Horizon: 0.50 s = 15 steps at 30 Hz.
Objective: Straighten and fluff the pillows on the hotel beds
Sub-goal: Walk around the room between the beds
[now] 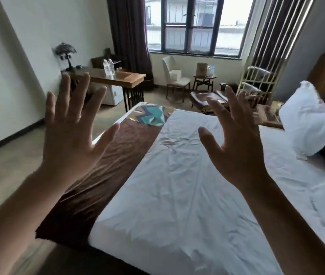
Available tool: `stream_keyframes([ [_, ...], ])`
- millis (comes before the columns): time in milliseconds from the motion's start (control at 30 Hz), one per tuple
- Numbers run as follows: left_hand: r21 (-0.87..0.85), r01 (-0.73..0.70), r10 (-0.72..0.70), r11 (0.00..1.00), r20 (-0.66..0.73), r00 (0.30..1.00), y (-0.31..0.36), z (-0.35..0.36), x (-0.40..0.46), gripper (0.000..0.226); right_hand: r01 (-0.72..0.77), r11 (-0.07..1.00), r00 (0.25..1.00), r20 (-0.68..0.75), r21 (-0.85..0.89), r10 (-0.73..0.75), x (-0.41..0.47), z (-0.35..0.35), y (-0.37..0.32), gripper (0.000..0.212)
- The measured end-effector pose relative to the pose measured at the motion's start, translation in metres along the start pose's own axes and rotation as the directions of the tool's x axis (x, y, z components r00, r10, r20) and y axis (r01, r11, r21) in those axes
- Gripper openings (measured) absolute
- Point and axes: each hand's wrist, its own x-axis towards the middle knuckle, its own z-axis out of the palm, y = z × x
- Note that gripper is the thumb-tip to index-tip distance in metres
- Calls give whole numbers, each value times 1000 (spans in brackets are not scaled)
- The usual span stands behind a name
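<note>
Both hands are raised over the bed with fingers straight and spread. The left hand and the right hand hold nothing and touch nothing.

The pillow lies at the far right, by the head of the bed, well apart from both hands. It is white, crumpled and standing crooked, with one corner pointing up. I think it is light and very soft, so it will sag if it is lifted from the middle. Better, in my opinion, is to take it at two opposite corners or at both short sides, shake it, then pat it flat. The cloth looks not slippery.

The sheet is white with many wrinkles, a soft surface that gives under pressure. A brown runner with a coloured pattern at its far end crosses the foot of the bed.

Beyond, there is a desk with bottles and a lamp, a pale chair, a small round table and a large window with dark curtains. The floor is grey.
</note>
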Motion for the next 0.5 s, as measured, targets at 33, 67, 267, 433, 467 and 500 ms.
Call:
stream_keyframes([
  [33,38,31,-31,999,13,999,-16,-1,-5,73,28,999,1000,8,30,-29,9,14,-9,63],
  [67,68,63,-65,996,30,997,-31,-2,-10,74,52,997,998,14,60,-53,18,29,-18,62],
  [267,222,162,-178,961,55,982,-118,0,-27,69,176,961,981,38,215,-188,79,126,-70,61],
  [433,376,230,-270,898,58,961,-198,-7,-18,67,249,903,954,74,351,-292,140,203,-119,62],
  [467,407,237,-282,882,52,958,-213,-10,-19,67,275,887,942,79,372,-325,151,219,-130,62],
  [500,434,252,-296,865,36,954,-228,-13,-20,66,301,871,930,84,389,-359,162,234,-142,62],
])
